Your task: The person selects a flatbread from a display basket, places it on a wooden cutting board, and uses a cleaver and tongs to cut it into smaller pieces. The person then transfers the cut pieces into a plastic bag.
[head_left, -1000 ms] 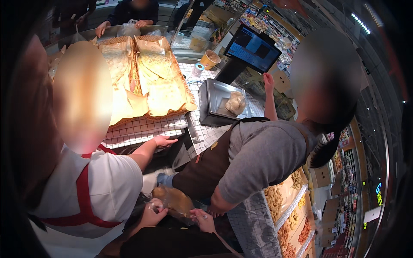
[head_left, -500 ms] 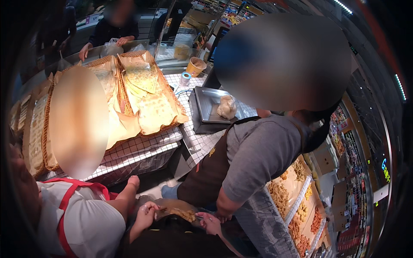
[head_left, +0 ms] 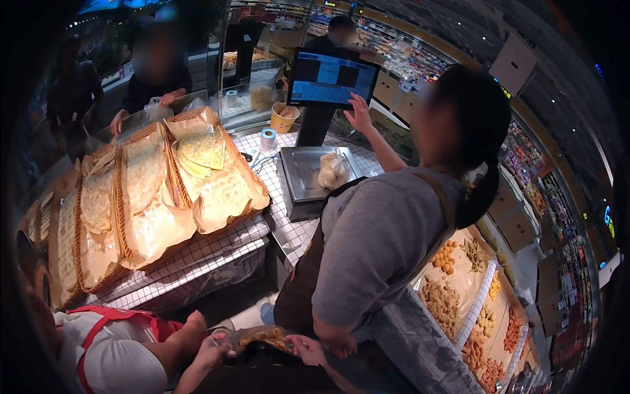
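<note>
At the lower edge, a clear plastic bag (head_left: 262, 337) with golden-brown food pieces in it stretches between my two hands. My left hand (head_left: 211, 349) pinches the bag's left side. The fingers of my right hand (head_left: 307, 349) close on its right edge. The kind of food cannot be made out. Close to my left hand is the bent arm of a co-worker (head_left: 128, 345) in a white top and red apron. Just beyond my right hand hangs the lowered hand (head_left: 342, 346) of another co-worker in grey, whose other hand (head_left: 359, 113) is raised at a touchscreen (head_left: 333, 77).
Baskets of flatbreads (head_left: 210, 190) line the counter at left. A metal scale (head_left: 298, 177) carries a bagged pale item (head_left: 333, 171); a paper tub (head_left: 285, 118) and a label roll (head_left: 268, 139) stand behind. Trays of snacks (head_left: 441, 305) are at right. Customers stand beyond the glass.
The view has shifted, bringing the touchscreen into sight. My left hand has moved onto the bag's side, and the bag is spread between both hands. The grey-clad co-worker's hand now shows raised at the screen.
</note>
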`<action>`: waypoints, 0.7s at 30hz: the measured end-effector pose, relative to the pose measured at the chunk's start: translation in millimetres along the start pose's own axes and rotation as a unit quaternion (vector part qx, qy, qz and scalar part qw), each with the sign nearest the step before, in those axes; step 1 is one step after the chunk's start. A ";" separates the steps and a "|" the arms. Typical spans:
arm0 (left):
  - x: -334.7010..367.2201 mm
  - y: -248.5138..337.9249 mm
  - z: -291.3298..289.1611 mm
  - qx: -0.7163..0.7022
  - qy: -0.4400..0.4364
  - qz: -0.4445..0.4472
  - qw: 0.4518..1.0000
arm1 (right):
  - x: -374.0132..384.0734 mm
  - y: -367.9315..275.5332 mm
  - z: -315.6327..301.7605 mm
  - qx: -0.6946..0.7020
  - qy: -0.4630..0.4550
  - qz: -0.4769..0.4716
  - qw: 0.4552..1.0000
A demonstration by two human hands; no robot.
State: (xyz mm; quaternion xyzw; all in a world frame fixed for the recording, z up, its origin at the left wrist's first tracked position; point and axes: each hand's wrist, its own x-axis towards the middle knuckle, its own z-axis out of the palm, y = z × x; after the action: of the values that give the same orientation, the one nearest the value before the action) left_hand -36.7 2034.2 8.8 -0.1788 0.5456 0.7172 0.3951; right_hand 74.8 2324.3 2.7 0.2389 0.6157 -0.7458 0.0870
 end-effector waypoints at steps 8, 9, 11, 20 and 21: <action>-19.4 3.9 39.5 -0.024 0.068 0.108 0.992 | 17.8 10.8 -6.5 -0.107 -0.019 -0.053 0.993; -23.8 6.2 46.4 -0.043 0.079 0.126 0.988 | 14.1 -4.2 -2.1 -0.123 -0.014 -0.085 0.989; -23.2 -0.7 48.6 -0.066 0.093 0.155 0.981 | 7.1 -33.3 1.8 -0.154 0.002 -0.154 0.976; -36.2 -6.6 81.0 -0.032 0.150 0.235 0.960 | 27.4 -0.1 -11.4 -0.129 -0.101 -0.149 0.975; -38.3 -6.0 84.9 -0.033 0.150 0.250 0.956 | 28.0 -1.5 -12.5 -0.132 -0.107 -0.148 0.974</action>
State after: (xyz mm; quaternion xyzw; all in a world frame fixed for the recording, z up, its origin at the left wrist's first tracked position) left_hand 6.6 2099.0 60.2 -0.1549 0.6021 0.7753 0.1109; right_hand 52.9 2341.2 -10.7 0.0509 0.7244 -0.6838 0.0718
